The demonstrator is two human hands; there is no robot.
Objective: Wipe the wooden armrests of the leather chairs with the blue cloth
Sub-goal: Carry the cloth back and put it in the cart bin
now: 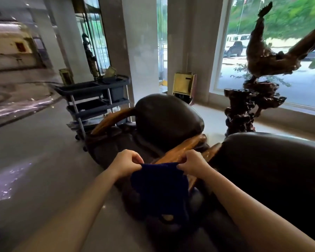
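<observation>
Both bare arms stretched forward from the bottom of the view. Left hand (126, 163) curled, thumb and fingers pinching the upper left corner of the blue cloth (159, 190). Right hand (192, 163) curled the same way, pinching the upper right corner. Cloth held up between the two, top edge pulled fairly straight, the rest hanging down in dark folds; something small and pale near its lower edge, too blurred to tell.

Just behind the cloth and the right hand, a glossy wooden armrest (185, 147), running up and away to the right and partly covered by the cloth. Cannot tell whether cloth and wood are touching. Belonging to the farther leather chair (166, 117), dark and rounded at the back, with a second wooden armrest (111, 120) curving along its far left side. Nearer leather chair (273, 160) on the right, dark, filling the lower right; a short stretch of its own wooden arm (212, 151) showing just beside the right hand.

Beyond the farther chair, a grey three-tier cart (96, 99) on castors, standing on the polished floor (35, 151). Thick grey columns (127, 42) behind it. To the right, a dark carved wooden bird sculpture (258, 57) on a gnarled base, set before a large window (287, 24) with greenery and parked vehicles outside. A yellowish box (183, 83) against the wall between column and window.
</observation>
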